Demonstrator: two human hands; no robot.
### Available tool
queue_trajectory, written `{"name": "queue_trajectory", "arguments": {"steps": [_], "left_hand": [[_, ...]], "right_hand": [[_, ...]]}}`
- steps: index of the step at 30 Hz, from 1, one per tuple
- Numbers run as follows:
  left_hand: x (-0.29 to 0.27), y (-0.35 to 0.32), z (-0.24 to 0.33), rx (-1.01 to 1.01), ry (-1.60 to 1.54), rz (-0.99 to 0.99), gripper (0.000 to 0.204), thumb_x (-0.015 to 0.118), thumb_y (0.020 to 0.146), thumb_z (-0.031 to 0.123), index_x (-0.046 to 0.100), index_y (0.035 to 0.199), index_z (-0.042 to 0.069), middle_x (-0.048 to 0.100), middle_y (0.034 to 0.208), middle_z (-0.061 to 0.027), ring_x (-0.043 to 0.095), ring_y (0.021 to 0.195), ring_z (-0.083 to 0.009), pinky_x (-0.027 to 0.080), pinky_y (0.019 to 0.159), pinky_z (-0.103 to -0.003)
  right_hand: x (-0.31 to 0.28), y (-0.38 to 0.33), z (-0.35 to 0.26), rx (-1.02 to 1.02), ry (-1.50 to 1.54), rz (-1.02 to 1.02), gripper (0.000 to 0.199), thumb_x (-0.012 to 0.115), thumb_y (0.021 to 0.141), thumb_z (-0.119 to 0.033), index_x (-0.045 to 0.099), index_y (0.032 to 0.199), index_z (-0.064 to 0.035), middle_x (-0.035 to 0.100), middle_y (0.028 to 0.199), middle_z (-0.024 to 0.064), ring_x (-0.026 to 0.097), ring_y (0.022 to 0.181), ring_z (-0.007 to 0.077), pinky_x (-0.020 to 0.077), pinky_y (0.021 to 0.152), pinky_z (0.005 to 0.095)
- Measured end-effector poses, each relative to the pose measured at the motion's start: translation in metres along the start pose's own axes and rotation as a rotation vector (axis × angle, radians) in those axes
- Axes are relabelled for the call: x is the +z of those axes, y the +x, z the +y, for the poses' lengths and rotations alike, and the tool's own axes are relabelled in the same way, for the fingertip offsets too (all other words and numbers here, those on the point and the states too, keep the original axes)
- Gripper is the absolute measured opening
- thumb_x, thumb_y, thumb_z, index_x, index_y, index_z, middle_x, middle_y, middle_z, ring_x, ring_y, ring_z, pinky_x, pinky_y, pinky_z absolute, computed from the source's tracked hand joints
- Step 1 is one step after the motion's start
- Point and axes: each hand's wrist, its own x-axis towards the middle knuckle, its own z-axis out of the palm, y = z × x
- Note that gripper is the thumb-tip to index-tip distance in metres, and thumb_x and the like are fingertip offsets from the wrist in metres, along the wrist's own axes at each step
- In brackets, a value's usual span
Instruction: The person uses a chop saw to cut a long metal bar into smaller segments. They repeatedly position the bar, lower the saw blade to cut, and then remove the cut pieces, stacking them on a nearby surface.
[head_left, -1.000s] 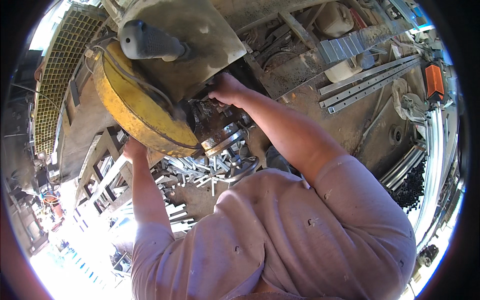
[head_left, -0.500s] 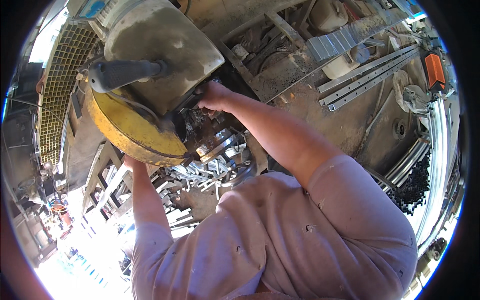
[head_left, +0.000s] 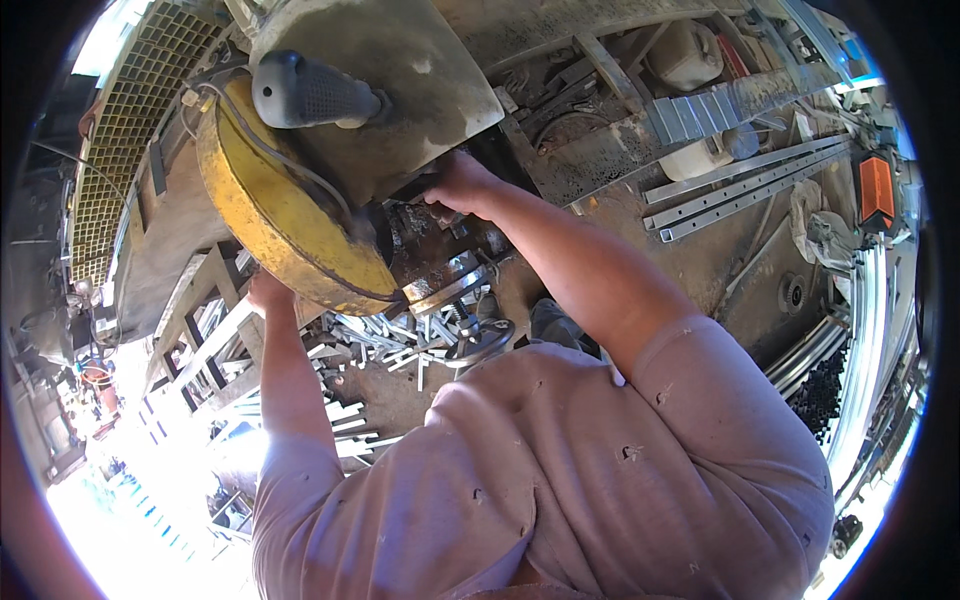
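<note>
At the far left a yellowish metal grating (head_left: 125, 130) runs up the edge of the view, with a frame of pale metal bars (head_left: 200, 350) below it.

Beside that, the person's left arm rises from the shirt sleeve, nearly straight, to the left hand (head_left: 268, 292), which sits at the lower rim of the yellow blade guard (head_left: 265, 215) of a chop saw. The guard covers the fingers, so whether that hand grips anything cannot be told.

The saw fills the upper middle: the round yellow guard tilts, a black ribbed handle (head_left: 315, 92) juts out above it, and a grey dusty motor housing (head_left: 385, 80) lies behind the handle.

Under the guard's lower edge a short piece of shiny metal profile (head_left: 450, 280) rests in the saw's vise, with a heap of cut metal offcuts (head_left: 395, 335) scattered just below it and a dark ring-shaped handwheel (head_left: 480, 340) near them.

The right arm bends at the elbow and stretches up and leftward from the wide pink shirt (head_left: 560, 470). The right hand (head_left: 458, 185) lies at the saw's base beneath the housing, knuckles up, fingers curled down onto the dark metal there; what they clasp is hidden.

Further right, long metal rails (head_left: 740, 190) lie slanted on the dirty ground, and an orange box (head_left: 877, 190) sits at the far edge.
</note>
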Motion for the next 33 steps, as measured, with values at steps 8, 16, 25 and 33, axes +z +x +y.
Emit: {"name": "queue_trajectory", "arguments": {"steps": [8,16,25,33], "left_hand": [[0.004,0.003,-0.013,-0.043,-0.058,-0.028,0.058,0.057,0.09,0.062,0.07,0.123,0.016,0.074,0.115,-0.0121,0.072,0.108,-0.0292,0.057,0.089,-0.043],[-0.02,-0.008,0.007,-0.064,-0.052,-0.124,0.053,0.058,0.092,0.057,0.07,0.122,0.015,0.074,0.116,-0.0109,0.071,0.109,-0.0278,0.057,0.088,-0.041],[-0.003,-0.006,0.0,-0.138,-0.008,-0.099,0.047,0.057,0.094,0.05,0.07,0.123,0.015,0.073,0.118,-0.0098,0.07,0.11,-0.027,0.057,0.089,-0.042],[-0.017,-0.014,0.007,-0.088,-0.033,-0.07,0.034,0.047,0.1,0.031,0.065,0.121,0.011,0.071,0.118,-0.0134,0.066,0.114,-0.033,0.055,0.093,-0.047]], "right_hand": [[0.0,-0.002,-0.014,0.04,-0.034,-0.042,0.035,0.066,0.08,0.0,0.069,0.115,-0.0024,0.068,0.071,0.0139,0.067,0.052,0.0207,0.0515,0.045,0.0337],[-0.001,-0.007,-0.011,0.065,0.038,-0.015,0.036,0.065,0.08,0.003,0.069,0.116,-0.0015,0.069,0.073,0.0129,0.068,0.054,0.0205,0.0546,0.048,0.0339],[-0.003,-0.013,-0.018,0.097,0.084,-0.08,0.046,0.066,0.081,0.003,0.063,0.128,0.0022,0.069,0.077,0.0136,0.069,0.059,0.0191,0.0543,0.047,0.0318],[-0.008,-0.012,-0.012,0.086,0.006,-0.112,0.033,0.069,0.084,0.0,0.06,0.115,0.0028,0.068,0.075,0.0123,0.067,0.055,0.0192,0.0474,0.042,0.0288]]}}
